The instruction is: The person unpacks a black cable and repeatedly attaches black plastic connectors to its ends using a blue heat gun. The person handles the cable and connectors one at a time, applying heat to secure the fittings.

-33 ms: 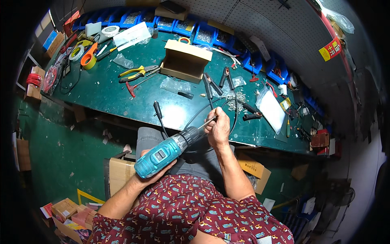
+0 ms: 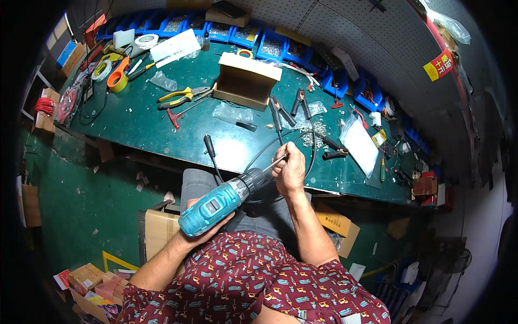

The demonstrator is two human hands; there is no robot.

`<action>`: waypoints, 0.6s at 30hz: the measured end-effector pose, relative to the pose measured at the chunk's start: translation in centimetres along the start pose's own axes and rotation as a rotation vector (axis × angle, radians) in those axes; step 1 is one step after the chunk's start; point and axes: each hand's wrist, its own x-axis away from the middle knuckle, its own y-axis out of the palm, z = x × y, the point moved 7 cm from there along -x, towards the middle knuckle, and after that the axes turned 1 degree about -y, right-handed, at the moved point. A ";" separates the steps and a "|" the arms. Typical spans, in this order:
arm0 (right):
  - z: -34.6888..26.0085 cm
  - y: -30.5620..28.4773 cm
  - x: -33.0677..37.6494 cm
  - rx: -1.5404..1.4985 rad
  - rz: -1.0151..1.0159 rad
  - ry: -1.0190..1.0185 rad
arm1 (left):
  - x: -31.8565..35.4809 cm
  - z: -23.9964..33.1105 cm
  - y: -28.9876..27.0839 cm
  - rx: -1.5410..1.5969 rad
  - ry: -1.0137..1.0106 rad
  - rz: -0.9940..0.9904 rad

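My left hand [image 2: 204,237] is wrapped round the teal and black cordless drill [image 2: 211,208] from below, above my lap; the drill's grip is hidden. Its long thin bit [image 2: 276,163] points up and to the right. At the bit's tip my right hand [image 2: 292,171] is closed, fingers pinched together over something small and dark that I cannot make out. A black cable [image 2: 280,139] runs down to these fingers from a black clamp [image 2: 277,112] on the workbench. Another black cable ends in a plug [image 2: 209,144] at the bench's front edge.
On the green workbench [image 2: 178,137] stand an open cardboard box [image 2: 245,81], yellow-handled pliers [image 2: 181,97] and a red T-handle hex key [image 2: 175,117]. More clamps [image 2: 301,103] lie by a pile of small metal parts [image 2: 318,131]. Blue bins [image 2: 270,46] line the back. A carton [image 2: 156,232] stands beside me.
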 end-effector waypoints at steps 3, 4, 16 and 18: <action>-0.2 -0.1 0.1 0.092 0.008 -0.052 | -0.6 0.0 -0.6 0.004 0.086 -0.030; -0.4 -0.2 0.2 0.133 0.013 -0.073 | -0.7 -0.2 -0.8 0.007 0.127 -0.040; -0.6 0.2 0.5 0.456 0.029 -0.270 | -1.3 -1.5 -1.8 -0.155 0.039 -0.125; -0.7 0.3 0.6 0.470 0.033 -0.284 | -1.4 -1.4 -1.8 -0.124 0.031 -0.104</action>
